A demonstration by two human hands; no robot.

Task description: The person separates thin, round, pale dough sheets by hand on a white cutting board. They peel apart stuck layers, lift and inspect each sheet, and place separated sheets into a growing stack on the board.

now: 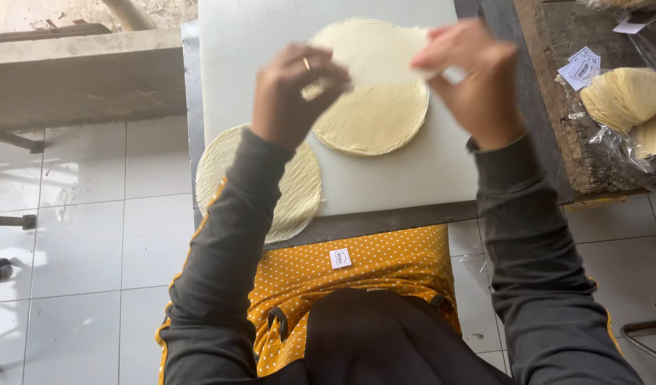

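Observation:
My left hand (291, 91) and my right hand (473, 75) both pinch the near edge of one thin, pale round dough sheet (374, 50), lifted above a white board (428, 167). Under it a stack of the same round sheets (374, 121) lies flat on the board. A second stack of round sheets (299, 189) sits at the board's near-left corner, partly hidden by my left forearm and overhanging the edge. A ring shows on a left finger.
The board rests on a grey metal table (385, 227). To the right stands a dark wooden bench (563, 93) with folded dough sheets in clear plastic (624, 96) and small white paper labels (581, 68). White floor tiles (85, 235) lie to the left. My lap holds orange dotted cloth (385, 267).

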